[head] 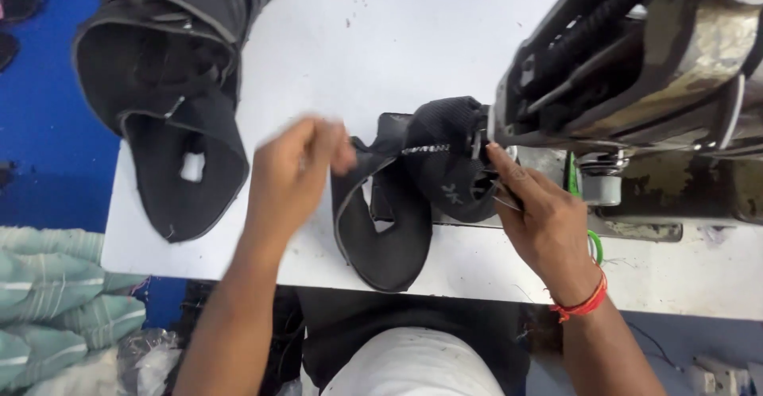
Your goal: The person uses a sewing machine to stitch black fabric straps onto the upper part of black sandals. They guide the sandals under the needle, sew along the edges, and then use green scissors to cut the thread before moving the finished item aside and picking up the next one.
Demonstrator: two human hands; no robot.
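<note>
One black fabric shoe upper lies on the white worktable in front of you, its curved collar end toward your body and its knit toe part lifted against the sewing machine, where a short line of light stitching shows. Your two hands are on it. Your left hand, slightly blurred, pinches the left edge of the upper between thumb and fingertips. Your right hand presses the toe part at the needle area, index finger stretched along the fabric; it also seems to hold a thin metal tool under the fingers, though you cannot tell its kind. One red thread band circles your right wrist. One pile of further black uppers sits at the table's far left corner, well apart from the piece in hand; the count within it cannot be told. One green loop lies just beside your right hand on the machine bed. Striped pale green cloth lies at lower left, beside the table.
</note>
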